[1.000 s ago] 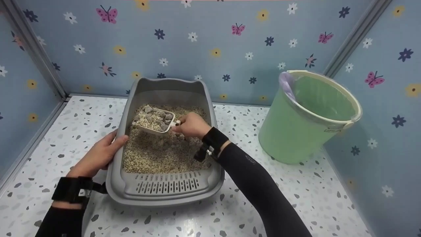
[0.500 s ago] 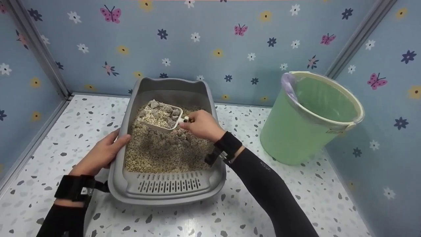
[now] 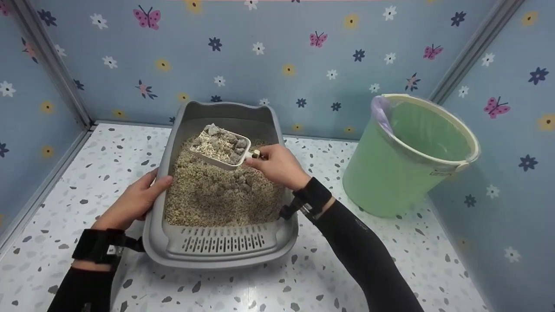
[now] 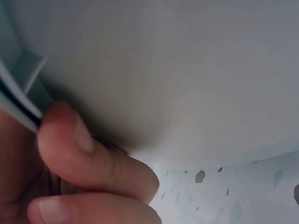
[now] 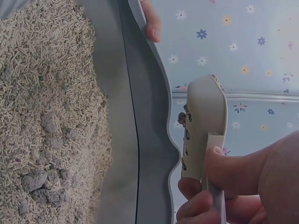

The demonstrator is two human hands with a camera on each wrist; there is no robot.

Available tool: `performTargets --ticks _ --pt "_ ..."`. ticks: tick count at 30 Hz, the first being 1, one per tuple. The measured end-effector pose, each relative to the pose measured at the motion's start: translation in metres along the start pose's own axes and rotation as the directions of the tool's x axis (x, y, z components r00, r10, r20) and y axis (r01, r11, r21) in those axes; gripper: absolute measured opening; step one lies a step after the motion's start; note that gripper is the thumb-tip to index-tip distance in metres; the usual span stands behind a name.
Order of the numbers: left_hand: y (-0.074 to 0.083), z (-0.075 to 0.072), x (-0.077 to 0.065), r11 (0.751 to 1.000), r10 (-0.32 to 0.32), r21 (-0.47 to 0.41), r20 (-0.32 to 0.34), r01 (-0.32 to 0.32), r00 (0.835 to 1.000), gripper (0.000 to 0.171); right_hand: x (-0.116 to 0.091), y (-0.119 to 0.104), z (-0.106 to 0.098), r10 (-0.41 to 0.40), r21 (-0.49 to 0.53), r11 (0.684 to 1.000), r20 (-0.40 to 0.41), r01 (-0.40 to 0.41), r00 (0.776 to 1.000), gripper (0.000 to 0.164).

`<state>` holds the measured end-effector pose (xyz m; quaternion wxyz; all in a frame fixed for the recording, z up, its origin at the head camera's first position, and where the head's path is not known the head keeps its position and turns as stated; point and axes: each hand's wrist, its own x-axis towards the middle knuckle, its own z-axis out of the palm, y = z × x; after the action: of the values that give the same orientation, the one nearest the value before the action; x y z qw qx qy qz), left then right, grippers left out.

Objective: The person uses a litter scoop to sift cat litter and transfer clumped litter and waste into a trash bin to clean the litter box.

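We've got the speckled white surface [image 3: 321,271], with the grey litter box [image 3: 217,261] left of centre, back end near the back edge. Green bin [image 3: 381,173] sits by the back right corner. Loose litter [image 3: 193,201] covers the box's bottom. As for our hands: left hand [image 3: 134,199] grips the box's left edge, right hand [image 3: 282,165] pinches the handle of the off-white scoop [image 5: 203,105], held over the box's back half, loaded with litter and grey clumps [image 3: 213,129].

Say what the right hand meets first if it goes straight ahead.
With the scoop leading, the right hand would likely meet the far left rim of the gray tray; depth is unclear, so it may pass above, toward the flowered wall.
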<state>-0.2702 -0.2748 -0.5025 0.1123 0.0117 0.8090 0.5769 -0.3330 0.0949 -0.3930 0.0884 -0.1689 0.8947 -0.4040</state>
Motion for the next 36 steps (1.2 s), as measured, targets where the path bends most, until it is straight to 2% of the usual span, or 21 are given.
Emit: performTargets --ticks 5,12,18,28,33,36 --pt "0.000 0.000 0.001 1.000 0.004 0.010 0.000 -0.004 1.000 0.087 -0.003 0.002 -0.002 0.016 0.004 1.000 -0.046 -0.016 0.999 0.033" --pt "-0.001 0.000 0.001 1.000 0.012 0.012 0.001 -0.012 1.000 0.088 -0.004 0.008 -0.002 -0.029 0.008 1.000 -0.108 0.030 0.994 0.021" --pt "-0.001 0.000 0.000 1.000 0.008 0.009 -0.003 -0.008 1.000 0.087 -0.003 0.012 -0.001 -0.039 0.008 0.999 -0.106 0.040 0.994 0.020" --pt "-0.001 -0.001 0.002 1.000 -0.005 0.016 0.002 0.005 1.000 0.090 -0.003 0.015 -0.003 -0.110 -0.004 0.994 -0.114 0.110 0.987 0.025" --pt "-0.001 -0.001 0.002 1.000 0.000 0.016 -0.003 0.000 1.000 0.089 -0.003 0.017 -0.004 -0.101 0.027 0.994 -0.120 0.105 0.988 0.020" --pt "-0.001 -0.001 0.001 1.000 0.005 0.017 -0.003 -0.005 1.000 0.088 -0.003 0.018 -0.005 -0.090 0.043 0.994 -0.115 0.095 0.989 0.024"
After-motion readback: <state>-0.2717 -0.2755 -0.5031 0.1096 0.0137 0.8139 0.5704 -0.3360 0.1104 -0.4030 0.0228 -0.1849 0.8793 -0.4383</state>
